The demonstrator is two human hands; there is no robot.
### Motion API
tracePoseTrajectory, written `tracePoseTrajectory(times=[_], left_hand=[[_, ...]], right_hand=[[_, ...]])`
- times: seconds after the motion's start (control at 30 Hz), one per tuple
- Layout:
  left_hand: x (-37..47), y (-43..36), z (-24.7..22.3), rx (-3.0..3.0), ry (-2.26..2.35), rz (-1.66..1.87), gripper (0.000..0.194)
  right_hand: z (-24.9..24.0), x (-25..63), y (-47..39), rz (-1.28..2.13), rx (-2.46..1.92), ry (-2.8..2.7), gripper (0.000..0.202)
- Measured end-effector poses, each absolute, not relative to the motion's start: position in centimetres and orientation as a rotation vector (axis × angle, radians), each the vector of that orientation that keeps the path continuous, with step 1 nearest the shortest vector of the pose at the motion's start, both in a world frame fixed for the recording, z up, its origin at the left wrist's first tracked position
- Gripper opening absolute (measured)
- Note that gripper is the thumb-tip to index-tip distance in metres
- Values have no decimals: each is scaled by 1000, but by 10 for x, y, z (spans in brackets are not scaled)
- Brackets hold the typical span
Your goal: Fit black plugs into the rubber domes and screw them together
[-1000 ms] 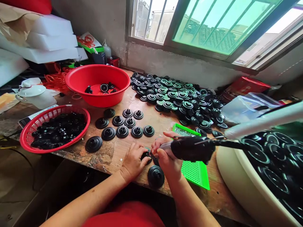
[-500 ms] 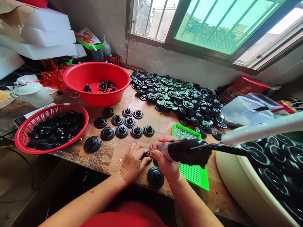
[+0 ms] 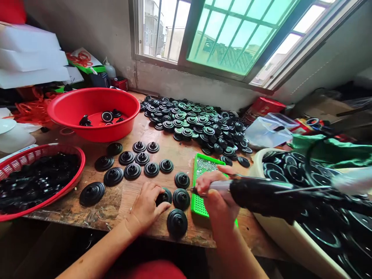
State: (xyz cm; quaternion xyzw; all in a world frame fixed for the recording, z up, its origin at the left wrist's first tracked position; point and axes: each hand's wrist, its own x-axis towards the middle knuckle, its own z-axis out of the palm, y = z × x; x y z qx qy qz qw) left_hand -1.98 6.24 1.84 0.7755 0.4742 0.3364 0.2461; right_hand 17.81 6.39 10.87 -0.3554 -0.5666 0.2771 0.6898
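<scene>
My right hand [image 3: 216,193] is wrapped round a power screwdriver [image 3: 258,195] with a dark body and a pale front part. Its tip points left, over the left edge of a green perforated tray [image 3: 198,205] that holds small metal screws [image 3: 207,165]. On the table, my left hand [image 3: 147,205] grips a black stepped disc [image 3: 165,196] between thumb and fingers, partly hiding it. Close by on the right lie more such discs, one beside it [image 3: 181,199], one farther back [image 3: 182,179] and one nearer me [image 3: 177,223]. Several others [image 3: 133,170] lie spread to the left.
A red basin [image 3: 94,133] and a red basket [image 3: 80,170] of black parts stand left. Many discs [image 3: 186,120] are heaped below the window. A cream tub [image 3: 266,221] full of discs stands right, near a clear plastic box [image 3: 261,131]. The table's front edge runs before me.
The screwdriver has moved right, away from the disc at my left hand, to over the green tray. My left hand stays at its disc. The whole view has shifted.
</scene>
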Motion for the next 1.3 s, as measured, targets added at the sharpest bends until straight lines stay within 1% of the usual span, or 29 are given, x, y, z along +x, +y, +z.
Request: tracePoseTrajectory(times=[0.1, 0.2, 0.27, 0.4, 0.6, 0.7, 0.83, 1.0, 1.07, 1.17, 1.3], left_hand=[[-21, 84, 37, 2153, 1266, 923, 17], [-10, 115, 53, 2267, 1358, 951, 19], [2, 135, 58, 2357, 1469, 847, 22], [21, 159, 53, 2479, 1518, 541, 22], [20, 151, 37, 2524, 1453, 464, 23], [16, 141, 29, 2489, 1419, 547, 19], [13, 130, 18, 2387, 1346, 756, 17], [9, 129, 8, 2228, 1300, 970, 29], [8, 129, 6, 2195, 1290, 969, 24], [9, 128, 3, 2168, 1287, 988, 16], [12, 123, -1, 2110, 1310, 1130, 23]], right_hand=[[110, 218, 65, 504, -865, -1134, 40], [97, 245, 68, 443, -1019, -1046, 40], [87, 254, 69, 435, -1062, -1035, 42], [76, 258, 68, 450, -1053, -1042, 43], [73, 258, 69, 454, -1017, -1031, 37], [72, 258, 69, 449, -1021, -1040, 37], [70, 258, 68, 446, -1029, -1050, 37], [69, 258, 69, 440, -1038, -1062, 38], [70, 258, 69, 443, -1044, -1060, 39], [78, 257, 66, 449, -1041, -1072, 38], [100, 242, 61, 511, -918, -1096, 37]])
